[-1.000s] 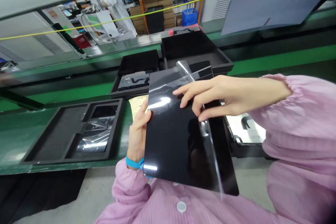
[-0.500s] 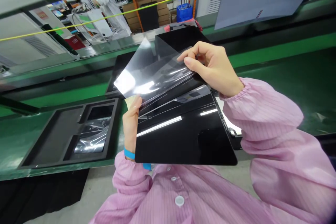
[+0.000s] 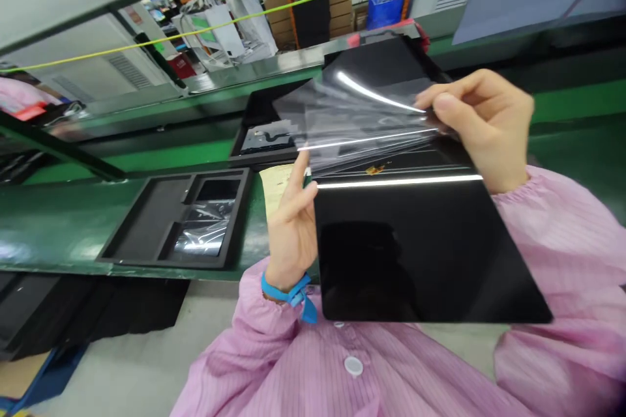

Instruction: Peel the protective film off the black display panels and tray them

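A glossy black screen panel (image 3: 420, 254) is tilted in front of my chest. My left hand (image 3: 293, 228) supports its left edge; thumb and index finger show at the side, and the other fingers are hidden behind it. Between the thumb and fingertips of my right hand (image 3: 489, 120), the edge of a clear protective film (image 3: 357, 120) is pinched. The film lies bent and creased over the panel's upper end, its far corner lifted to the left. A small gold-coloured patch (image 3: 375, 170) shows below the film. Beside my left hand is a pale yellow sheet (image 3: 274, 186).
On the green bench (image 3: 44, 221) at left lies a dark foam tray (image 3: 139, 221) holding a film-covered piece. Another black tray (image 3: 244, 127) with parts sits farther back. A black panel (image 3: 391, 55) stands behind the film. A yellow cord (image 3: 293, 8) crosses the view.
The film has bent over and creased, its raised corner now lower. My right hand has drawn to the right. My left thumb has moved off the panel's face to its edge, and the view has shifted left.
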Motion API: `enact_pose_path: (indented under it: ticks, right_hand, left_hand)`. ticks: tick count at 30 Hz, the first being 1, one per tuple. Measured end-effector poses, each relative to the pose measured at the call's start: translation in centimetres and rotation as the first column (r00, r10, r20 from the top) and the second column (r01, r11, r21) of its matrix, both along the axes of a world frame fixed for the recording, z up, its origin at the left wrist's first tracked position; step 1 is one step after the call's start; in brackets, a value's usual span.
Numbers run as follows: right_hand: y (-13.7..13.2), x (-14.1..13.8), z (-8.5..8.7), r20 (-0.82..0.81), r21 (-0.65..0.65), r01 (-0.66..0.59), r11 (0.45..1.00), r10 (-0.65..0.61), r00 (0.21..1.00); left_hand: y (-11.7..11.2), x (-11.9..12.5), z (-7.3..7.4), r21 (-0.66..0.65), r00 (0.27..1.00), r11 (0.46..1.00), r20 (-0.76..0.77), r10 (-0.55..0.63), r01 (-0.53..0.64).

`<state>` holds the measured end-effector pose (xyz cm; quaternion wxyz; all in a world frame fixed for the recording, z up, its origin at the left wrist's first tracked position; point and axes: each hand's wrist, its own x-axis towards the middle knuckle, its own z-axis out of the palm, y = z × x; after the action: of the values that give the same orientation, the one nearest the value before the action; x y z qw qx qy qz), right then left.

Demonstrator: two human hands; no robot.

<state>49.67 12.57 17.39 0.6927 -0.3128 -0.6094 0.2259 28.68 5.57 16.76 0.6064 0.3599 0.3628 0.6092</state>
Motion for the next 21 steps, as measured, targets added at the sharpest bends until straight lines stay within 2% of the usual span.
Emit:
enact_pose_path:
  ticks: [5,8,11,15,18,21]
  right_hand:
    - [-0.3,0.5,-0.1,0.013,-0.024,0.048,0.999,-0.047,0.999]
    - [-0.4,0.4,0.1,0.065,-0.042,0.096,0.995,-0.093,0.994]
    - [-0.1,0.2,0.3,0.066,-0.055,0.132,0.990,-0.129,0.989]
    - [0.4,0.5,0.4,0.014,-0.151,0.103,0.983,-0.102,0.995]
    - [0.5,0.5,0.4,0.019,-0.203,0.097,0.974,-0.095,0.995]
    - [0.3,-0.4,0.4,0.026,-0.160,0.112,0.981,-0.110,0.994]
  left_hand:
    - [-0.6,-0.3,-0.1,0.046,0.987,0.991,0.105,-0.126,0.122]
    - [-0.4,-0.4,0.0,0.051,0.984,0.988,0.095,-0.152,0.148]
    - [-0.1,-0.3,0.1,0.066,0.995,0.993,-0.032,-0.096,0.097]
    - [0.1,-0.1,0.4,0.052,0.980,0.999,-0.201,0.002,0.009]
    - [0.2,0.0,0.3,0.051,0.976,0.999,-0.214,0.024,-0.014]
    - [0.6,-0.8,-0.7,0.077,0.979,0.996,-0.197,0.054,-0.039]
